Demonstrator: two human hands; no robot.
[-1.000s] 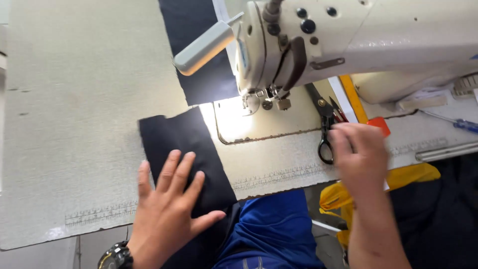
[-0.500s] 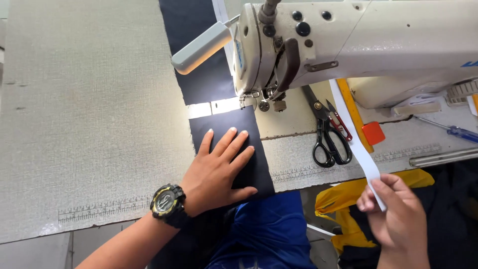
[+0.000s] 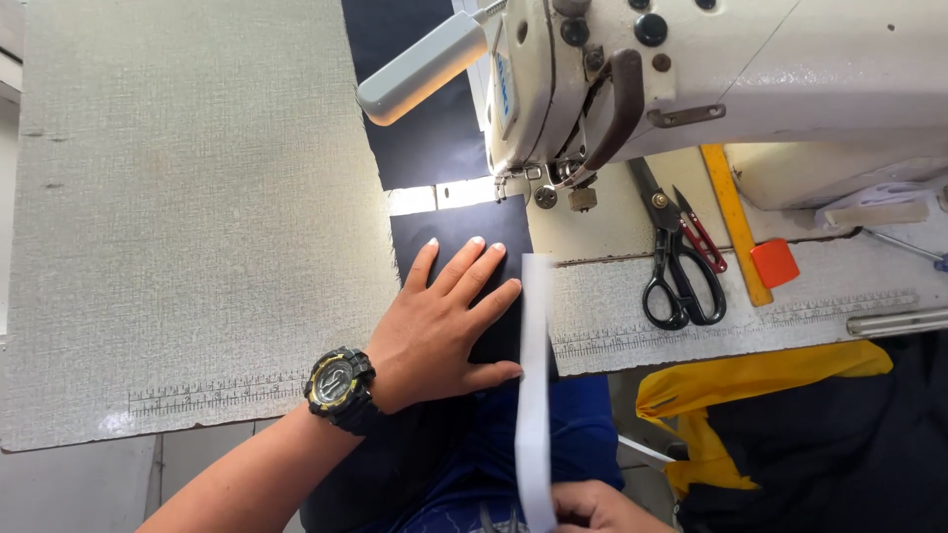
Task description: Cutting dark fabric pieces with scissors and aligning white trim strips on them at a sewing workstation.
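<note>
Pressing flat w/ fingers spread, left hand (image 3: 444, 326) pins dark fabric (image 3: 464, 247) on the textured grey table (image 3: 197, 217), just before the sewing machine (image 3: 711, 79). Right hand (image 3: 597, 508), at bottom edge, pinches a white strip (image 3: 534, 375) laid along fabric's right edge. Black scissors (image 3: 676, 266), yellow ruler (image 3: 736, 222) lie right.

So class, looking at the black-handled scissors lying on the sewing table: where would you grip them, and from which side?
Take the black-handled scissors by the finger loops. Those lie nearest the table's front edge while the blades point away under the sewing machine, so reach in from the front.
</note>
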